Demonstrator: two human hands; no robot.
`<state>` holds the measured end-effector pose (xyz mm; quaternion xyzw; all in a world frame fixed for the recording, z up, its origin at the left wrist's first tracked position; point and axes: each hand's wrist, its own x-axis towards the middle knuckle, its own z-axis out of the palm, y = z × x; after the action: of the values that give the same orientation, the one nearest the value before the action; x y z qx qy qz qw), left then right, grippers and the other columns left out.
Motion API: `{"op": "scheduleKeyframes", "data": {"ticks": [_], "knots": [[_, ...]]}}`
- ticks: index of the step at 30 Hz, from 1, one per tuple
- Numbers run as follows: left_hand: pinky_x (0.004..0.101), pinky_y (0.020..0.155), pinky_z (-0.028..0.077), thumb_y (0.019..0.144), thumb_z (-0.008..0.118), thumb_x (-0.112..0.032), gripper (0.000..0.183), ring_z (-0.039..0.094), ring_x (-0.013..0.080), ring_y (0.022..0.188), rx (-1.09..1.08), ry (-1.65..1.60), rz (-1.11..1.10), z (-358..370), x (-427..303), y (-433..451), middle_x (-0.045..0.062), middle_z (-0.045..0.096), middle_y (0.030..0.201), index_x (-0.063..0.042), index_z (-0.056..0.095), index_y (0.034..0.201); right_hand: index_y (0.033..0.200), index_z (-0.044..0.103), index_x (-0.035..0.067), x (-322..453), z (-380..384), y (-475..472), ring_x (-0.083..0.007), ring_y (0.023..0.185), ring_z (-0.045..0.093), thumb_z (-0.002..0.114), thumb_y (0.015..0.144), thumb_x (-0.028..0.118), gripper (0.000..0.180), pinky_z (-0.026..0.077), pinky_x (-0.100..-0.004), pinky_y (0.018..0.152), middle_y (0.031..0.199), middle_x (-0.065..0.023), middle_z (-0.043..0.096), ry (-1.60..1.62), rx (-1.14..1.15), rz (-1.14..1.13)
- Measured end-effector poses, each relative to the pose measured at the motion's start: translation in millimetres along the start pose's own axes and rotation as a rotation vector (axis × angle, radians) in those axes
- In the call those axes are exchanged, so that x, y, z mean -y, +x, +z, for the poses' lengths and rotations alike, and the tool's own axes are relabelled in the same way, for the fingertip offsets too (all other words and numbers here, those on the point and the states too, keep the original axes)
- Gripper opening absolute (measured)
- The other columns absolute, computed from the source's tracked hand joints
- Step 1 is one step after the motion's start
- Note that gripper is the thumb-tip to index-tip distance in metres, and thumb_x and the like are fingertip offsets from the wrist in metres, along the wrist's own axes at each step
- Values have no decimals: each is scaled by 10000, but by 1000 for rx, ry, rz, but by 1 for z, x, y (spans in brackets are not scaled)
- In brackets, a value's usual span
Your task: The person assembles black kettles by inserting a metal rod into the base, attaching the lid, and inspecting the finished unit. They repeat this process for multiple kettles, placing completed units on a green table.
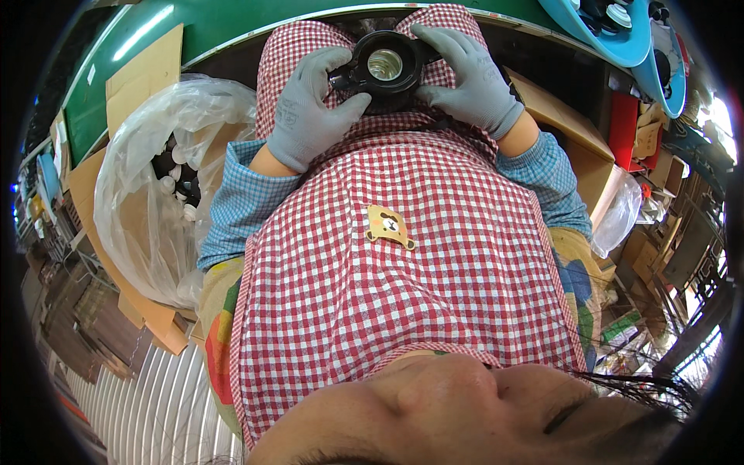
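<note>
Both my hands wear grey gloves and hold a black plastic jug (410,70) at my lap, seen from above. A shiny, mirror-like liner (384,64) shows in its round opening. My left hand (308,113) has thumb and fingers around the side with a short projecting spout. On the other side, my right hand (474,87) spreads its thumb and fingers about the jug near its black handle (430,52). The jug's lower part is hidden beneath its rim. Under my hands lies a red-and-white checked apron (401,290).
At left, a cardboard box (145,70) lined with a clear plastic bag (133,145) holds several black and white parts (180,177). A green worktop (232,23) runs ahead. Blue bins (625,46) with parts stand far right. Another cardboard box (558,116) is beside my right arm.
</note>
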<state>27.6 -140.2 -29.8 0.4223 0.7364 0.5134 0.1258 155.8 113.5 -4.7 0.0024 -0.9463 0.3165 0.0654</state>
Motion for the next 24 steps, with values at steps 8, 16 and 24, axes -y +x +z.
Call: {"op": "scheduleKeyframes", "data": {"ticks": [8,16,24], "knots": [[375,953,551,770,844,-142,551,670,303,1104,27,69,97,-5,-12,3,158,663,1220,-40,601,1254,1490,508,165,3,-9,-1,-313,1227,590,912,696,335,907,472,-432,1070,1285,-118,640,-100,28,-50],[390,948,565,798,826,-148,502,675,313,1109,43,44,87,-5,-15,1,153,669,1220,-59,618,1246,1491,521,185,4,-7,5,-316,1214,593,929,686,417,932,477,-436,1059,1253,-117,647,-176,86,-45],[370,897,578,823,807,-161,481,690,292,1032,40,119,120,-6,-15,1,144,686,1168,-62,632,1260,1538,478,197,-16,-15,-1,-313,1419,470,891,718,204,918,377,-443,1211,1552,-108,485,-54,86,9]]}}
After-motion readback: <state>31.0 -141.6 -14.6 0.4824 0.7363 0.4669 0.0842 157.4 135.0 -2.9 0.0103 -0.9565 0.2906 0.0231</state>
